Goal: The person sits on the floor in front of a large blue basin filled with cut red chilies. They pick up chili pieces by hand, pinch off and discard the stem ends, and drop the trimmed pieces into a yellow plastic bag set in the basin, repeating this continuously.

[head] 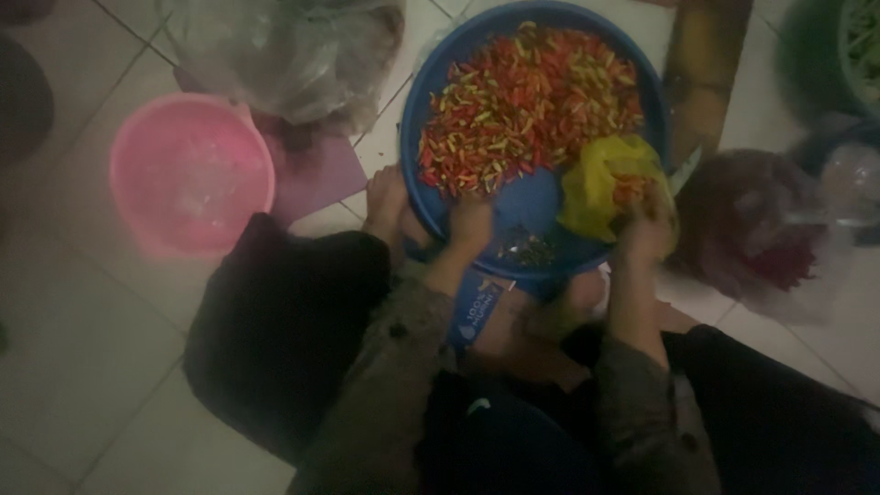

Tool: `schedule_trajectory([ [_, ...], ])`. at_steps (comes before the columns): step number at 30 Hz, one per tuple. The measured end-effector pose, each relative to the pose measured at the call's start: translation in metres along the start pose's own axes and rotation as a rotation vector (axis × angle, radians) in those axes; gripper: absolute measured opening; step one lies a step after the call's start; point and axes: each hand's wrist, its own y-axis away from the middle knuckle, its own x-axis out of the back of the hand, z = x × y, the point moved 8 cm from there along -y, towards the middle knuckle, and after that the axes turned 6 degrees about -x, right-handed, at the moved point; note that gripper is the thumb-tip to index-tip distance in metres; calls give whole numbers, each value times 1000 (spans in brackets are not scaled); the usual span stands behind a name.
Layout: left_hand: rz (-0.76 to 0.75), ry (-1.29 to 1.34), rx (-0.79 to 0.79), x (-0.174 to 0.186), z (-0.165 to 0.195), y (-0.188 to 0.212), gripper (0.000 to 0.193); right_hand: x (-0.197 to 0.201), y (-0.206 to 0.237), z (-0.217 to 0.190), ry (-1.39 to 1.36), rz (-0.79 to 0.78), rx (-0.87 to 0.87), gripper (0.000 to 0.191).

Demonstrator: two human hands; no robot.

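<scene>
1. Tiled floor [82, 367]: pale square tiles, carrying every item listed below.
2. Blue basin [536, 206]: round, shallow, set on the floor directly ahead of the knees; near rim resting against the bare foot [385, 197] at lower left.
3. Pile of chillies [532, 101]: red, orange and green-yellow pods, filling the far half of the blue basin; near half mostly bare, with a small dark heap of scraps [524, 246] at the front edge.
4. Pink bucket [191, 174]: round, standing on the floor well to the left of the basin, apart from it.
5. Clear plastic bag [284, 55]: crumpled, lying behind the pink bucket and just left of the basin's far rim.
6. Dark red bag [761, 238]: translucent, reddish contents, on the floor just right of the basin.
7. Yellow plastic bag [600, 183]: sitting inside the basin at its right side, mouth open, some chillies visible within.
8. Right hand [646, 229]: closed on the near edge of the yellow plastic bag, gripping it at the basin's right rim.
9. Left hand [469, 220]: fingers curled down onto the basin floor, at the near edge of the chilli pile; grasp on any pod cannot be told.
</scene>
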Motion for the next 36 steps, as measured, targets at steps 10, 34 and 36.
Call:
schedule_trajectory([
  [10,-99,-75,20,-28,-32,8,15,-61,32,127,43,-261,-313,36],
  [34,-534,1185,196,-53,57,29,32,-78,36,143,-99,-454,-493,23],
  [36,-608,1307,246,-51,61,42,31,-59,29,148,-125,-300,-522,23],
])
